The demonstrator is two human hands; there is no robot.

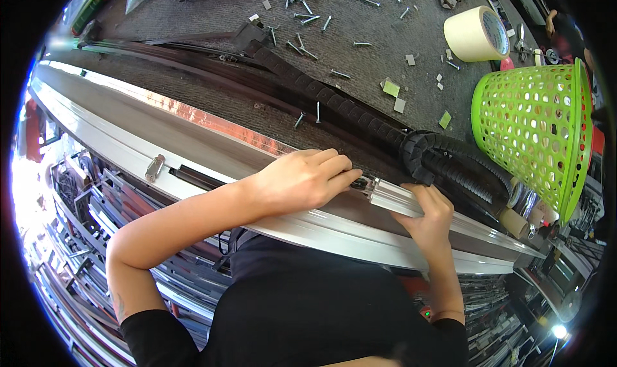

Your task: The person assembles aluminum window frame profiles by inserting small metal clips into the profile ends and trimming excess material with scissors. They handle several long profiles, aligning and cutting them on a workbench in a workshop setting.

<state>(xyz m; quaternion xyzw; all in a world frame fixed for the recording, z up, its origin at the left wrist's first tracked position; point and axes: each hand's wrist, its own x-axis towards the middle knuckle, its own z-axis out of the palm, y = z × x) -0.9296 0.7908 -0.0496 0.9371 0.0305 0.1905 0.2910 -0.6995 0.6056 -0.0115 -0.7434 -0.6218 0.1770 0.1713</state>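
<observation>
Holding the right end of a short silver bar point(389, 196) with the right hand point(429, 214). Bending the left hand point(305, 179) in near the bar's left end, by a small dark piece point(361, 183), but too covered to tell if pinching it. Lying between both hands, nearer the right, over a long white and brown frame point(302, 229), and pointing the same way as that frame, left to right. On the desk point(385, 36), sitting off to the right in a green basket point(524, 103) full of holes: can't tell what.
</observation>
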